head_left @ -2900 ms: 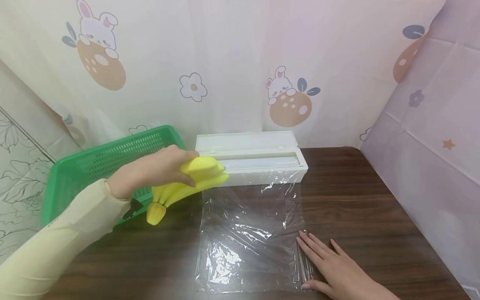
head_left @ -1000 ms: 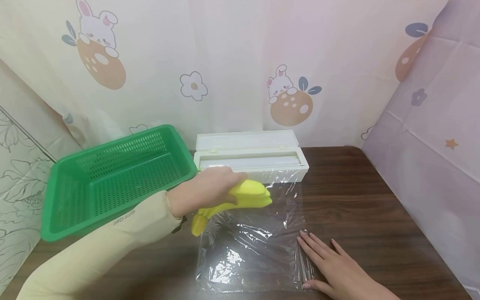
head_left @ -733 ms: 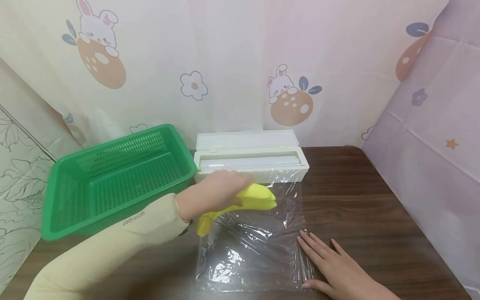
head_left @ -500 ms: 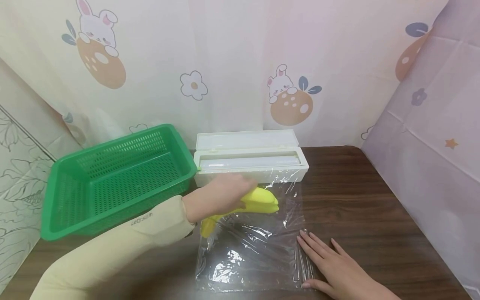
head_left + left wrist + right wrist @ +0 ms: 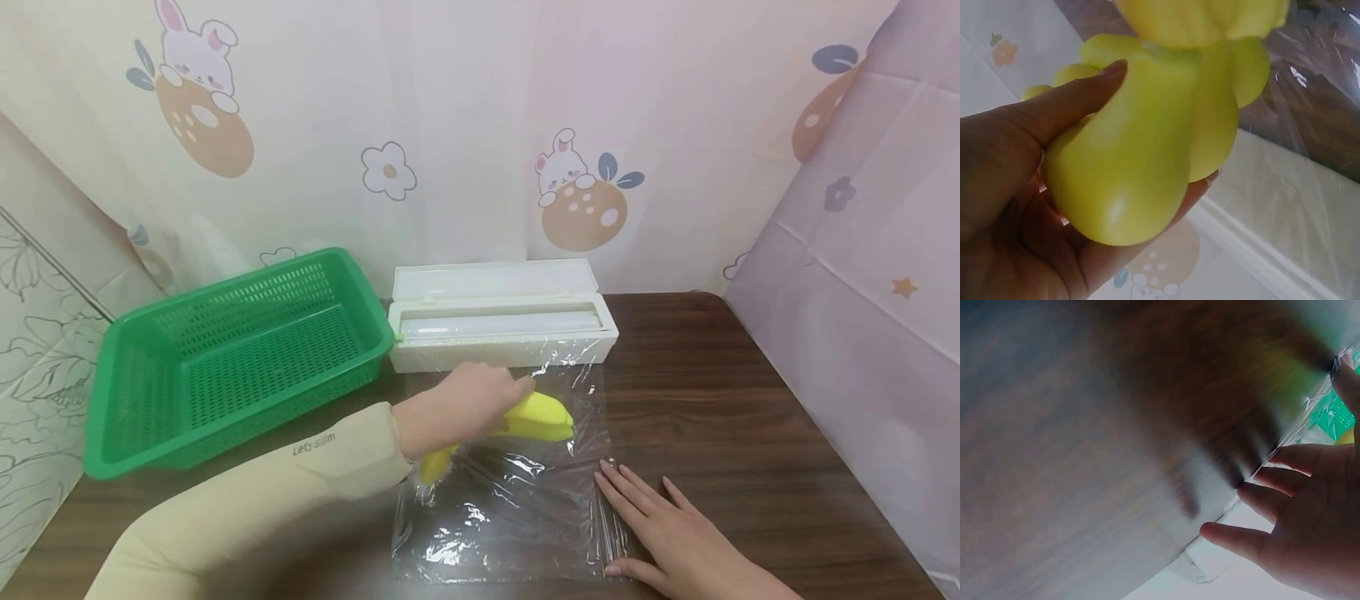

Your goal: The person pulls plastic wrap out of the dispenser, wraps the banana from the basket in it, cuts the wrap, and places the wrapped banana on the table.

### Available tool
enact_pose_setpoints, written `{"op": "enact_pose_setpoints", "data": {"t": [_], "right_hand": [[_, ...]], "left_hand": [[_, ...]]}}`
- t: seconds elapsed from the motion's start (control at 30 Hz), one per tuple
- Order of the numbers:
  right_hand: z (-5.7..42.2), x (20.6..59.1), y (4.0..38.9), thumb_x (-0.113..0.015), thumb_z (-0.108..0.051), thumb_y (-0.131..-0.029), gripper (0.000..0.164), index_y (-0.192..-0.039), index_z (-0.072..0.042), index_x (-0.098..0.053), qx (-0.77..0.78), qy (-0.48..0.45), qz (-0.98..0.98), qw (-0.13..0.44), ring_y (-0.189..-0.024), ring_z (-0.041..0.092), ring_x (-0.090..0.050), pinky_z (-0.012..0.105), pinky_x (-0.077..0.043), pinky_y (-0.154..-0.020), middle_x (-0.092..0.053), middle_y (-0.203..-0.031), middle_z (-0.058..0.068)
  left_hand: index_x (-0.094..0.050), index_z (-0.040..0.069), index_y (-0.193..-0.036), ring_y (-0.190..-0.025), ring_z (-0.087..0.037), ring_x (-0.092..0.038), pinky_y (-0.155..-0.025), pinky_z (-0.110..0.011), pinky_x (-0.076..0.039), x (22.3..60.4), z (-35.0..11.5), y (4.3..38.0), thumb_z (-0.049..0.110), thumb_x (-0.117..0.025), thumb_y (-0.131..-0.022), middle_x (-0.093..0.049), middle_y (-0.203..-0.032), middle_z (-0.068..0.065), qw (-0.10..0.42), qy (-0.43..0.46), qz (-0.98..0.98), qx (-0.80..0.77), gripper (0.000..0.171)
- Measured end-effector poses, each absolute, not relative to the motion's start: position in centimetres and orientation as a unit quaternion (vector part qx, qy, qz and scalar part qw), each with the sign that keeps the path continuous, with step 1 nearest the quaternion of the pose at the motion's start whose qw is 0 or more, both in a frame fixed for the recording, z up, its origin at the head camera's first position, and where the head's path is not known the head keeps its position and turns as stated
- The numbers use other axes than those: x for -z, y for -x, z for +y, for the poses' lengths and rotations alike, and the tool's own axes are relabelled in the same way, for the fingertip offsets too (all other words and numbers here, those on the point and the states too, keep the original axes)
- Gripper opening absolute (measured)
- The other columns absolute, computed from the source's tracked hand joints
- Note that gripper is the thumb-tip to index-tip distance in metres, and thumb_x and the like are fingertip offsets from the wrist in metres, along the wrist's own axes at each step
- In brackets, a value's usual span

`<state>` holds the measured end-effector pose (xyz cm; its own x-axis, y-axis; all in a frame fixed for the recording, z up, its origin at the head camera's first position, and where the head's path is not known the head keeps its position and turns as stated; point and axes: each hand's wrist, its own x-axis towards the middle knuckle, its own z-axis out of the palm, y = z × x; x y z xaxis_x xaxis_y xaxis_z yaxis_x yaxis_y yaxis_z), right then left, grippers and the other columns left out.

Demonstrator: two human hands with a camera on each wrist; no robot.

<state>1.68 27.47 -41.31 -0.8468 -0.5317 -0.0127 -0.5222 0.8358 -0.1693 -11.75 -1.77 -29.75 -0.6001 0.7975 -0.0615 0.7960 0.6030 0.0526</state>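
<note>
A bunch of yellow bananas is gripped in my left hand, over the sheet of clear plastic wrap spread on the table. In the left wrist view, the thumb and fingers curl round the smooth bananas. My right hand lies with its fingers straight on the right edge of the wrap. Those fingers show outstretched in the right wrist view, their tips at the wrap's edge. The wrap runs back to an open white dispenser box, where its roll lies.
A green perforated basket stands at the left, its near right corner close to the dispenser. The brown wood-grain table has its far edge against a patterned curtain. Another curtain hangs along the right side.
From beside the basket, my left hand has carried the bananas rightward over the wrap, then a little further right and nearer the body. My right hand has stayed in place.
</note>
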Motion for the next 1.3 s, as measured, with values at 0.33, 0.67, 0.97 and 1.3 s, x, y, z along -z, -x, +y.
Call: {"op": "enact_pose_setpoints", "data": {"t": [0.33, 0.67, 0.97, 1.3], "right_hand": [[27.5, 41.4, -1.7, -0.066, -0.070, -0.089, 0.096, -0.157, -0.005, -0.048, 0.070, 0.282, 0.957, 0.025, -0.143, 0.040, -0.051, 0.074, -0.047, -0.099, -0.048, -0.162, 0.016], [27.5, 41.4, -1.7, -0.065, -0.071, -0.090, 0.097, -0.158, -0.005, -0.046, 0.083, 0.272, 0.958, 0.046, -0.144, 0.041, -0.049, 0.076, -0.046, -0.100, -0.046, -0.163, 0.016], [27.5, 41.4, -1.6, -0.065, -0.071, -0.089, 0.097, -0.158, -0.005, -0.046, 0.083, 0.273, 0.957, 0.047, -0.144, 0.042, -0.050, 0.075, -0.046, -0.100, -0.046, -0.163, 0.015], [27.7, 41.9, -1.7, -0.064, -0.071, -0.090, 0.094, -0.158, -0.008, -0.047, 0.078, 0.280, 0.957, 0.014, -0.149, 0.029, -0.047, 0.073, -0.048, -0.099, -0.048, -0.163, 0.013]], "left_hand": [[-0.061, 0.015, -0.111, -0.075, -0.016, -0.070, -0.060, -0.024, -0.056, 31.4, -1.0, 11.1, 0.015, -0.082, -0.090, -0.074, -0.092, -0.001, 0.013, -0.454, 0.891, 0.013, 0.030], [-0.063, 0.014, -0.108, -0.064, -0.011, -0.065, -0.051, -0.021, -0.050, 33.0, -0.3, 10.5, 0.010, -0.075, -0.095, -0.072, -0.085, 0.002, 0.000, -0.443, 0.896, 0.029, 0.018], [-0.063, 0.015, -0.105, -0.061, -0.010, -0.063, -0.050, -0.022, -0.051, 34.4, -0.1, 10.3, 0.010, -0.076, -0.094, -0.071, -0.082, 0.004, -0.015, -0.449, 0.893, 0.032, 0.017], [-0.066, 0.016, -0.107, -0.064, -0.009, -0.064, -0.053, -0.021, -0.053, 34.8, 0.0, 9.6, 0.009, -0.076, -0.093, -0.072, -0.084, 0.005, -0.042, -0.449, 0.892, 0.043, 0.019]]}}
